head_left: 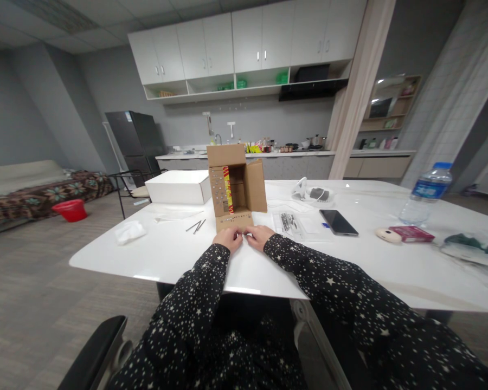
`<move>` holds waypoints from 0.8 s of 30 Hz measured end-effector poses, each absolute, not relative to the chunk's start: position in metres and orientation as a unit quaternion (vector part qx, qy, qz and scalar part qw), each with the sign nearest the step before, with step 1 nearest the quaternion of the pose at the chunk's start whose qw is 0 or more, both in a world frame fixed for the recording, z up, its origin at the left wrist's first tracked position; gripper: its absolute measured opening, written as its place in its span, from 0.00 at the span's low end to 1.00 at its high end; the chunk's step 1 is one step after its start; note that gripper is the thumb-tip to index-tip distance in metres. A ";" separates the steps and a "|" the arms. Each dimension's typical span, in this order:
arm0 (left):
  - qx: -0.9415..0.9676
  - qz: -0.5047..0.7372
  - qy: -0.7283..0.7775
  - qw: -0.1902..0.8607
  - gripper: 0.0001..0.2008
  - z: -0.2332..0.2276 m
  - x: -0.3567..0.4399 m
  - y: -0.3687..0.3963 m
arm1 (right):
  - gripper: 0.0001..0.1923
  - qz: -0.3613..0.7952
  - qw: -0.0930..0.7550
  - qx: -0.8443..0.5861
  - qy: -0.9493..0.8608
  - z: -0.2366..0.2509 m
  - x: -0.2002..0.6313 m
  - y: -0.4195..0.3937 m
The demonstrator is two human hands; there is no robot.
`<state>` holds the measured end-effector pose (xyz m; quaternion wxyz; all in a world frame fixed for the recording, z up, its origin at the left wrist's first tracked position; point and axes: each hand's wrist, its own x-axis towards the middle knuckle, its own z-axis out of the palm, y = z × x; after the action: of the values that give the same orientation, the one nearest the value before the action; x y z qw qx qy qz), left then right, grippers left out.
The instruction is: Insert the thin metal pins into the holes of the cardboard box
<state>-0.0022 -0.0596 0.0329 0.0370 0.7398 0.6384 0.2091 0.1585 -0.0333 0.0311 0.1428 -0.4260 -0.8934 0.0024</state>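
Note:
An open cardboard box (217, 189) stands on the white table in front of me, its opening facing my way. Small shiny dots cover its left panel, beside a red and yellow printed strip (228, 189). More dots run in a row along the lower flap (231, 221), which lies towards me. At that flap's near edge, my left hand (229, 239) has its fingers curled and closed on the cardboard. My right hand (259, 237) is closed on the same edge, just to the right. The fingertips almost meet; anything small between them is too tiny to make out.
A white box (179, 187) sits behind on the left, with metal nails (199, 226) and a crumpled tissue (130, 232) nearer. To the right are a clear case of small metal parts (289, 223), a phone (338, 222), a maroon packet (417, 234) and a water bottle (429, 189).

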 end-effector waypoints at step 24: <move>0.740 0.225 0.633 0.035 0.11 0.032 -0.003 -0.061 | 0.17 0.002 0.136 -0.427 -0.894 0.027 0.158 -0.028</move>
<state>-0.0031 -0.0606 0.0325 0.0351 0.7398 0.6330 0.2254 0.1577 -0.0282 0.0268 0.1359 -0.4273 -0.8938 0.0024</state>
